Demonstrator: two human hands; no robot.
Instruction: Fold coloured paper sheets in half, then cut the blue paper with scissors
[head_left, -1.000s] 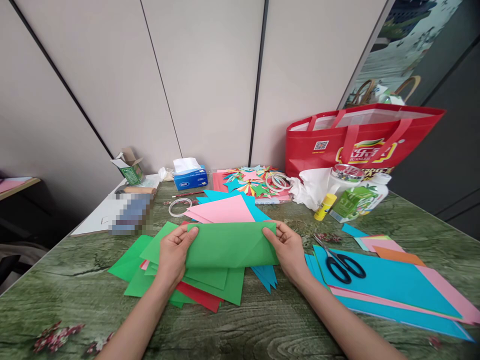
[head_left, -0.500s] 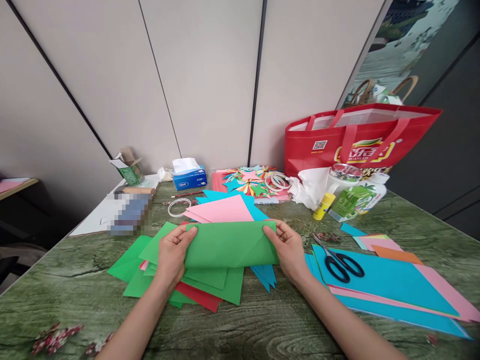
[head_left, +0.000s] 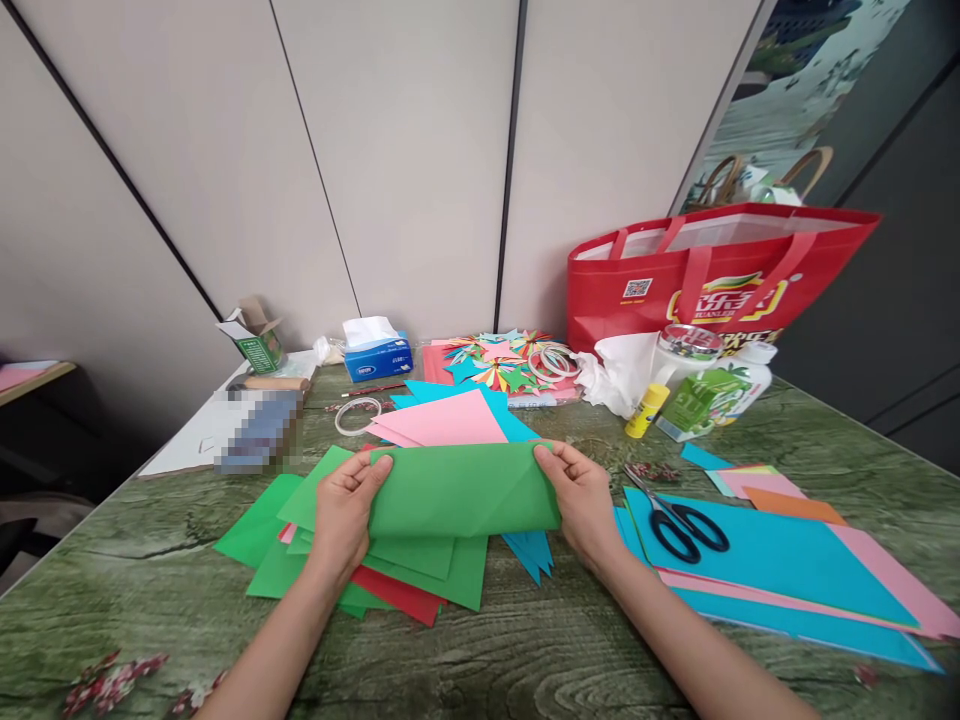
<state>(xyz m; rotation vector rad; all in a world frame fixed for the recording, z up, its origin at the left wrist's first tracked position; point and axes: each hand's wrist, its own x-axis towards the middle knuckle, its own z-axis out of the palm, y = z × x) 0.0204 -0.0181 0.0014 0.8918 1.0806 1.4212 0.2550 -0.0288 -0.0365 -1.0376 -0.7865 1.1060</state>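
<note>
Green oblong paper sheet, over a loose green-and-red paper pile | long axis: left to right, bridging both hands | left bare hand: fingers pinch upper left corner | right bare hand: fingers pinch upper right corner; neither nearer

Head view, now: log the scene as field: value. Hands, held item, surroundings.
Left hand: grips the green sheet near its upper left corner
Right hand: grips the same sheet near its upper right corner
Held item: one wide green piece, spanning the gap between the hands
Below it in view: loose green papers, red paper
Beyond it: pink paper
Right: scissors lying on blue paper
Back: blue tissue box, yellow tube, red bag
</note>
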